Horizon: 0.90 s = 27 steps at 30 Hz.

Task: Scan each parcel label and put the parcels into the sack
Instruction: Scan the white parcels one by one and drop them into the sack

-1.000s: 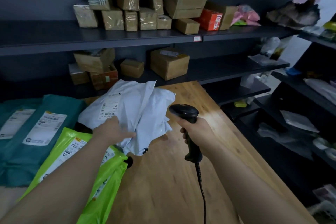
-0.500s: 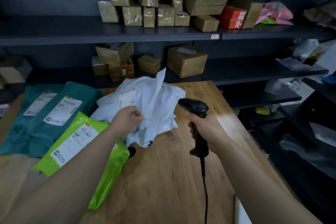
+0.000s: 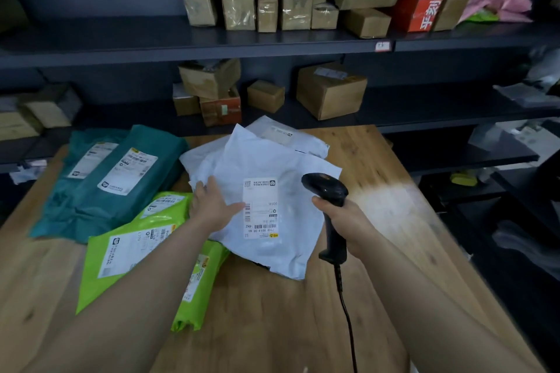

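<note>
View from the head, looking down: two bare forearms reach fwd over a wooden surface (image 3: pixel 303 312). A black cable (image 3: pixel 348 327) runs from the near edge up to a black handheld scanner (image 3: pixel 325 188). The right hand (image 3: pixel 345 221) grips the scanner handle w/ fingers wrapped round it; the scanner head sits over the right edge of a white parcel (image 3: pixel 272 251). The left hand (image 3: pixel 212 206) lies flat & open on the left part of that parcel, fingers spread, thumb pointing toward its label (image 3: pixel 260 209). The white parcel is a crumpled plastic mailer lying on the surface btwn the two hands, label facing up w/ barcodes showing. To the left, partly under the left forearm, lie lime-green parcels (image 3: pixel 127 248) w/ white labels. Farther left & back, teal parcels (image 3: pixel 115 182) overlap each other, labels up. Just behind the white parcel lies a second white parcel (image 3: pixel 288 136), partly covered by it. Bkgd: dark shelves (image 3: pixel 121 45) hold many cardboard boxes (image 3: pixel 330 91), plus a red box (image 3: pixel 418 13) & a pink bag (image 3: pixel 500 0) on the upper level at right.
</note>
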### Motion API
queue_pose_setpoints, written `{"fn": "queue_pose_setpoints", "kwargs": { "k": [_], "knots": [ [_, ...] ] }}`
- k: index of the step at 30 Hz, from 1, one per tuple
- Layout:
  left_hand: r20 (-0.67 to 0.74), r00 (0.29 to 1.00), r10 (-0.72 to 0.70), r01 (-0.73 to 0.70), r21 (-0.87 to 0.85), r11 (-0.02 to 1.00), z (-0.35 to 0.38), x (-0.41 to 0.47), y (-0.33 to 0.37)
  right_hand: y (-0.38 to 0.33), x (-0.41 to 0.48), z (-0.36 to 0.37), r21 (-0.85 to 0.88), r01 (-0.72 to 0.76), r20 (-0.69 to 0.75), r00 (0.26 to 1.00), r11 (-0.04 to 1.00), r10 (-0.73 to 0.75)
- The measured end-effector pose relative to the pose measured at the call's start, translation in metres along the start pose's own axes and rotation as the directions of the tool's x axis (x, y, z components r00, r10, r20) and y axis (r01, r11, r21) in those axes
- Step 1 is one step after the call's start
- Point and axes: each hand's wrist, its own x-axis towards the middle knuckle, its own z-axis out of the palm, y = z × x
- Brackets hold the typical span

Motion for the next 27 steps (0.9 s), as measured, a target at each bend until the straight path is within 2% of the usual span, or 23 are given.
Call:
{"fn": "queue_pose_setpoints", "kwargs": {
  "k": [4, 8, 11, 13, 15, 18, 20, 23, 25, 27],
  "knots": [
    [-0.022, 1.0, 0.0, -0.002, -0.093, 0.996, 0.0, 0.022, 0.0, 0.015, 0.013, 0.009, -0.01, -0.069, -0.002, 0.998, 0.998, 0.069],
    [-0.012, 0.98, 0.2, -0.197, -0.22, 0.955, -0.003, 0.025, 0.009, 0.011, 0.018, 0.009, -0.04, -0.039, -0.008, 0.999, 0.998, 0.039],
    [0.155, 0.935, 0.319, -0.279, -0.231, 0.932, -0.023, 0.022, 0.023, -0.006, 0.016, -0.003, -0.028, 0.066, 0.052, 0.997, 0.997, -0.064],
    [0.299, 0.884, 0.359, -0.331, -0.143, 0.933, -0.041, 0.017, 0.035, -0.02, 0.013, -0.011, 0.002, 0.126, 0.101, 0.987, 0.992, -0.125],
    [0.392, 0.838, 0.38, -0.38, -0.081, 0.921, -0.054, 0.009, 0.047, -0.032, 0.01, -0.017, 0.06, 0.12, 0.146, 0.981, 0.991, -0.128],
    [0.463, 0.784, 0.413, -0.421, -0.092, 0.902, -0.065, -0.007, 0.061, -0.046, 0.005, -0.022, 0.084, 0.075, 0.268, 0.959, 0.994, -0.095],
    [0.478, 0.759, 0.441, -0.438, -0.127, 0.89, -0.07, -0.018, 0.068, -0.05, 0.001, -0.021, 0.077, 0.066, 0.358, 0.929, 0.995, -0.09],
    [0.481, 0.748, 0.458, -0.391, -0.238, 0.889, -0.074, -0.032, 0.075, -0.049, -0.007, -0.017, 0.166, 0.015, 0.458, 0.885, 0.986, -0.091],
    [0.454, 0.769, 0.45, -0.352, -0.288, 0.891, -0.073, -0.041, 0.076, -0.046, -0.014, -0.016, 0.225, 0.005, 0.447, 0.888, 0.974, -0.108],
    [0.339, 0.83, 0.444, -0.356, -0.29, 0.888, -0.069, -0.046, 0.073, -0.042, -0.021, -0.017, 0.279, 0.003, 0.384, 0.916, 0.96, -0.114]
  ]
}}
